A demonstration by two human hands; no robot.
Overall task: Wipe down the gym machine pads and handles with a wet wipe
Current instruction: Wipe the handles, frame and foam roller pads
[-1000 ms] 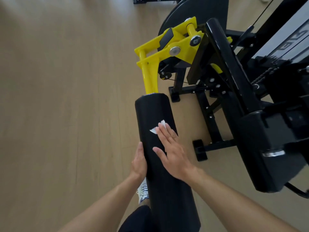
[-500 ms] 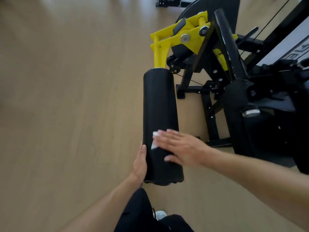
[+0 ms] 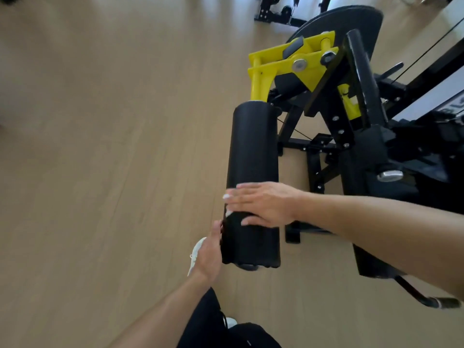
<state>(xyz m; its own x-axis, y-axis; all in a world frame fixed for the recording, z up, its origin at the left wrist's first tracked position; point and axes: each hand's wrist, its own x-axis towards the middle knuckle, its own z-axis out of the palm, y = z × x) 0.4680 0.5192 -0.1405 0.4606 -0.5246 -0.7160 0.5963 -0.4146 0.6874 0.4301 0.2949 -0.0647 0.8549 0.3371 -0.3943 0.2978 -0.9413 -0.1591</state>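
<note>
The roller pad (image 3: 253, 156), a long black cylinder, stands in the middle of the view and runs from about 12 o'clock, where it joins the yellow arm (image 3: 261, 81) of the machine (image 3: 371, 136), down toward 6 o'clock, where its free end hangs above the floor (image 3: 100, 172). The right hand (image 3: 263, 204) lies flat across the lower part of the pad with the fingers straight and close together, and it presses the wet wipe (image 3: 228, 212) under them; only a small white corner of the wipe shows at the 9 o'clock edge of the pad, near the fingertips. The left hand (image 3: 209, 254) touches the 9 o'clock side of the pad near its free end; whether its fingers curl behind the pad I cannot tell, because the pad hides them. I judge the pad to be firm foam with a smooth cover, so it gives a little under pressure and can turn on its bar; steadying it near the free end, as the left hand appears to do, seems the sensible place. The wipe is thin, soft and light, and it may fold or slip out unless the palm stays flat on it. The floor is pale wood-look boards with a soft shine. At 1 to 3 o'clock stands the black frame of the machine with bolts and a cable, and at 12 o'clock more black equipment is partly visible. A white shoe (image 3: 197, 249) shows beside the left hand.
</note>
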